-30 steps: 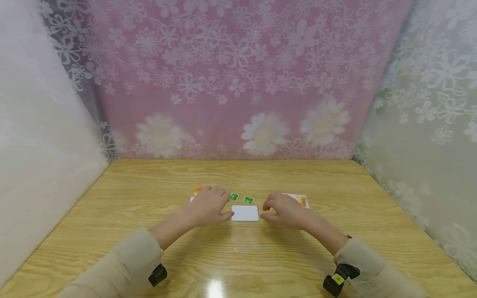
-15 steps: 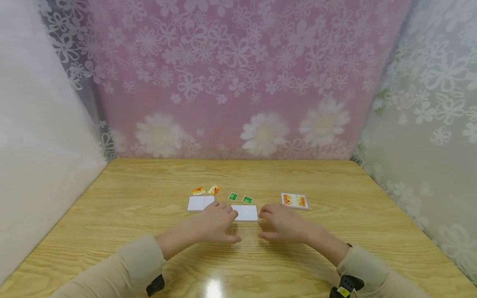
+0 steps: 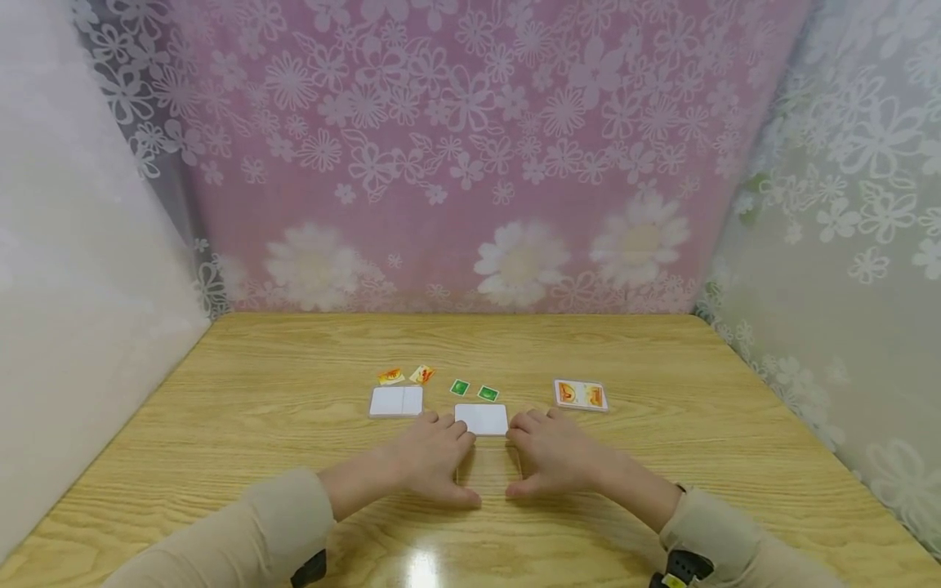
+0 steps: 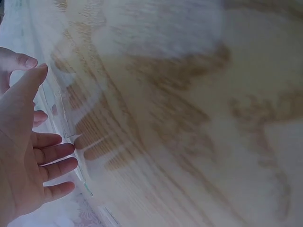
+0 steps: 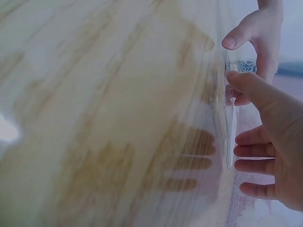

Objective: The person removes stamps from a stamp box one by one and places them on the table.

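Note:
My left hand (image 3: 434, 459) and right hand (image 3: 562, 451) lie low over the table at either side of a thin clear plastic rectangle (image 5: 228, 137). Both have loosely bent fingers and thumbs held apart from them, with the fingertips close to its edges. Each wrist view shows the fingers spread beside the clear edge, nothing pinched. Just beyond the plastic is a blank white card (image 3: 481, 418), its near corners next to the fingertips of both hands. Another white card (image 3: 395, 401), with a line across it, rests beyond the left hand.
Two small orange-and-yellow picture pieces (image 3: 422, 374) lie behind the left white card. Two small green pieces (image 3: 488, 394) are behind the middle one. An orange picture card in a clear holder (image 3: 581, 395) sits at right. Flowered cloth (image 3: 441, 204) hangs behind the wooden table (image 3: 294, 351).
Both hands have come back toward the body, from beside the white card to beside the clear plastic. This uncovers the left white card, orange pieces and right-hand picture card.

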`<state>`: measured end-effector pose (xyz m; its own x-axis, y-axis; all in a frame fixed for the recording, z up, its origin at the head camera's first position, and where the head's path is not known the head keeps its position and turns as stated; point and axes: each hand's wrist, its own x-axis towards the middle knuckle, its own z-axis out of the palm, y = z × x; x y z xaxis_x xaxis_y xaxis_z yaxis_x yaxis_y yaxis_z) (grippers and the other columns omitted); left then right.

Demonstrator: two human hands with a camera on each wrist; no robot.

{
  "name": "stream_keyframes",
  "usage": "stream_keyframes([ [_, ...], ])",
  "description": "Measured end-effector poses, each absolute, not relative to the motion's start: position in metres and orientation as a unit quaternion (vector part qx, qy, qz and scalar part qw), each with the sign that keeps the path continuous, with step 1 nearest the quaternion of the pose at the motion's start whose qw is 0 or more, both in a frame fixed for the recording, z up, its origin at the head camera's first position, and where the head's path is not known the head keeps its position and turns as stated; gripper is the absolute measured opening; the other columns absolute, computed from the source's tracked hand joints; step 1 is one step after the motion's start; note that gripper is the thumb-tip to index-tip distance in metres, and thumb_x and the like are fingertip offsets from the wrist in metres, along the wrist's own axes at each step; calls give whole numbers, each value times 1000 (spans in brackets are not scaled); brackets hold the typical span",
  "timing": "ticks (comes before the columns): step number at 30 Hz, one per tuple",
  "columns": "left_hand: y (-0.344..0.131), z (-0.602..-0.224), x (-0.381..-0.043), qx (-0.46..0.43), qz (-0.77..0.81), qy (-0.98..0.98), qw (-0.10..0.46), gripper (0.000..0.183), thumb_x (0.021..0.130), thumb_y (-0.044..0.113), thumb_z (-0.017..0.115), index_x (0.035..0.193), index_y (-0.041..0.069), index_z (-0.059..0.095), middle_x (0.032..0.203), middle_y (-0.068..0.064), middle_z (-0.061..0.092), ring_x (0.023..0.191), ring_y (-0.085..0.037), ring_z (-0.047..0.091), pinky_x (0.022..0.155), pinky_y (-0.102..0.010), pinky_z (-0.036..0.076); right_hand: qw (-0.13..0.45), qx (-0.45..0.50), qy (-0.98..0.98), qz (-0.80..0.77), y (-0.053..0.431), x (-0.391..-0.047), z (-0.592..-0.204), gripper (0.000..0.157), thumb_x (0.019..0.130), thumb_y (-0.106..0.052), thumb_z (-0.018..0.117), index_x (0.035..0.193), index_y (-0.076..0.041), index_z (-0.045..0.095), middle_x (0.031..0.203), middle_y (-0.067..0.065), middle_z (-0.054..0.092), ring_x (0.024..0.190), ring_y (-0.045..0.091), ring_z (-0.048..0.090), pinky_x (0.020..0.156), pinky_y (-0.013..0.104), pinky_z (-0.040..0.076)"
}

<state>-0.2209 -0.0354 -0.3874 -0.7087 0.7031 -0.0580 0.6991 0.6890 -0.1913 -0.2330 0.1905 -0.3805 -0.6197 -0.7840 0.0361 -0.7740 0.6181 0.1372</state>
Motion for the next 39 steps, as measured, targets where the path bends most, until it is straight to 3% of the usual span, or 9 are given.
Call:
stream_keyframes([
  [9, -33, -392, -222, -386, 96, -917, 24, 70, 76, 76, 48, 102, 11, 59, 88, 3, 50, 81, -13, 46, 71, -29, 38, 24, 429, -902, -44, 189, -234, -387, 64, 74, -64, 62, 108, -10, 61, 107, 0, 54, 96, 17, 49, 76, 35, 41],
  [30, -31, -392, -227, -380, 82, -921, 22, 61, 78, 69, 52, 98, 11, 58, 87, 3, 49, 81, -13, 45, 74, -29, 39, 49, 444, -894, -18, 189, -240, -391, 52, 73, -59, 65, 97, -14, 60, 96, -4, 50, 86, 13, 46, 69, 30, 39],
  [39, -30, -389, -231, -377, 76, -921, 64, 59, 75, 69, 54, 91, 12, 56, 87, 2, 51, 83, -14, 50, 74, -29, 40, 51, 435, -899, -9, 190, -241, -385, 59, 70, -59, 68, 104, -12, 57, 99, -3, 53, 88, 14, 48, 71, 32, 39],
])
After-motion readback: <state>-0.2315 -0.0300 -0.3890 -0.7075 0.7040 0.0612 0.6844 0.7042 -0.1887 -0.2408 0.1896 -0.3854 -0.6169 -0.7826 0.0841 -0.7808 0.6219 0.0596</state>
